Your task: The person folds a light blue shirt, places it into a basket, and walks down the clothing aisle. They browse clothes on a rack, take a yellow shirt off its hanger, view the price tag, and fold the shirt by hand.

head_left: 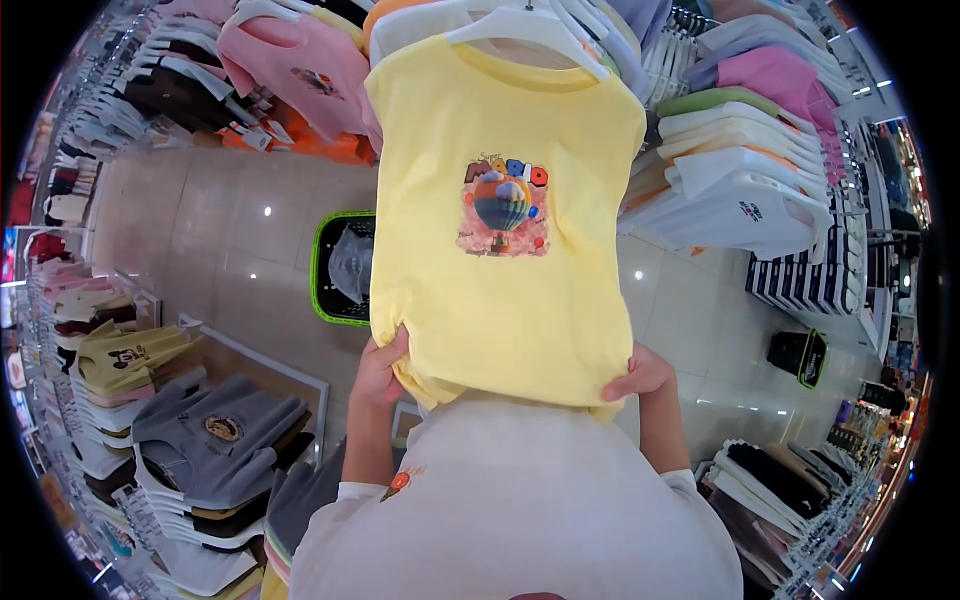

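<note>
A yellow T-shirt (440,290) with a hot-air-balloon print hangs from a white hanger (527,27) in front of me. My left hand (383,368) grips its lower left edge, bunching the cloth there. At the lower right corner, my right hand (640,374) pinches the hem between thumb and fingers. The shirt is stretched out toward me between the rack and my body. Its back is hidden.
A black basket with a green rim (318,270) stands on the floor at left, a grey item inside. Pink shirts (285,60) hang behind it. White shirts (740,215) hang at right, near another basket (798,352). Grey shirts (215,430) hang at lower left.
</note>
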{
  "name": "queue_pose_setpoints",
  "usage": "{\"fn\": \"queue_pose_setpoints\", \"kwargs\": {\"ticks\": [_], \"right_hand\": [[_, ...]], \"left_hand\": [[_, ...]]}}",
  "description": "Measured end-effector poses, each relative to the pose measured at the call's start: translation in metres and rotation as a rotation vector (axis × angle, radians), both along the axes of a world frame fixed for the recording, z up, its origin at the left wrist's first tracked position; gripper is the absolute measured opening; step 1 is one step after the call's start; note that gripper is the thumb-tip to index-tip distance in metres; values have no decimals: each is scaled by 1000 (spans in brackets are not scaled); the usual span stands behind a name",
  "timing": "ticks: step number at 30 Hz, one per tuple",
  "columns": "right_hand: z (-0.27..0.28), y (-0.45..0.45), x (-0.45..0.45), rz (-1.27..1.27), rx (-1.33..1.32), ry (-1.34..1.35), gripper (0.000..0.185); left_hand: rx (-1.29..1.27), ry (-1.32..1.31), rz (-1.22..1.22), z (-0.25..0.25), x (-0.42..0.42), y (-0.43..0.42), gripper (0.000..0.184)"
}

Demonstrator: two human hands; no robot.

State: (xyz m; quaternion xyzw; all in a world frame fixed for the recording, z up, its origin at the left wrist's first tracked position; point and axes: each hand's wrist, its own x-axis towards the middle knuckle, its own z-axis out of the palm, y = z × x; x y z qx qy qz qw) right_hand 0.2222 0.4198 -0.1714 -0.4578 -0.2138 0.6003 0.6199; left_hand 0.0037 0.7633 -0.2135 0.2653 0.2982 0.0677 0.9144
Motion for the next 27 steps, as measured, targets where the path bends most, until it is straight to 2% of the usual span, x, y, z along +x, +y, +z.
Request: {"fn": "queue_pose_setpoints", "kwargs": {"ticks": [3, 6, 9, 11, 13, 15, 18, 21, 24, 27], "right_hand": [[-15, -12, -10, -136, -109, 64, 58], [-29, -20, -17, -338, -87, 83, 48], [-27, -16, -16, -448, -45, 272, 46], [3, 7, -19, -606, -227, 306, 49], [19, 17, -27, -654, -243, 331, 53], [26, 18, -30, -588, -72, 320, 56], [34, 5, -35, -394, 103, 95, 55], [43, 5, -45, -492, -106, 205, 45], [23, -4, -53, -672, -120, 365, 40], [17, -16, -55, -668, -110, 439, 46]], "left_hand": [[-78, 22, 62, 10, -1, -5, 48], [-104, 93, 96, 8, -16, -10, 52], [15, 29, -35, 4, -36, -20, 62], [139, -83, -163, 9, -35, -28, 70], [213, -116, -240, 15, -38, -41, 77], [250, -100, -256, 16, -36, -55, 81], [208, -116, -204, 24, -35, -79, 75], [143, 24, -69, 37, -33, -102, 59], [199, 238, 48, 43, -30, -113, 44], [231, 245, 119, 51, -29, -121, 38]]}}
